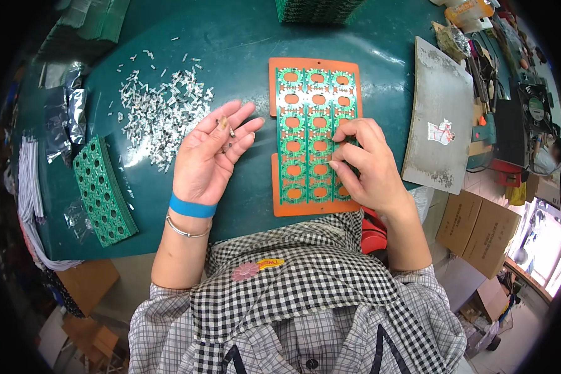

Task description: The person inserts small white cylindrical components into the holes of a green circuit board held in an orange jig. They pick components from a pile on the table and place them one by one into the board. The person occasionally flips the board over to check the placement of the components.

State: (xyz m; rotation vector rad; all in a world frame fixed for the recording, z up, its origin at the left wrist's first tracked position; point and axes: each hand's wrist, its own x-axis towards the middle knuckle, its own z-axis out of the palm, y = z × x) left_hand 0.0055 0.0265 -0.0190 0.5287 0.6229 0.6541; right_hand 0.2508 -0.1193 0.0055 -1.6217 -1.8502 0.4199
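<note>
My left hand (207, 149) is turned palm up beside the pile, its fingers curled around a few small components (232, 132). A blue band (193, 207) circles that wrist. My right hand (375, 169) rests over the right column of a green circuit board panel (306, 134), with thumb and fingertips drawn together at the board. Whatever lies between those fingertips is too small or hidden to make out. The panel has rows of round cutouts and lies on an orange fixture plate (318, 210). Many small silver-and-white components (162, 115) are heaped loose on the green table, left of my left hand.
More green panels (103, 193) are stacked at the left, near silvery bags (65, 121) and a white wire bundle (30, 181). Board stacks (318, 9) stand at the back. A grey metal sheet (439, 118) lies right of the fixture. Tools and a cardboard box (480, 230) are farther right.
</note>
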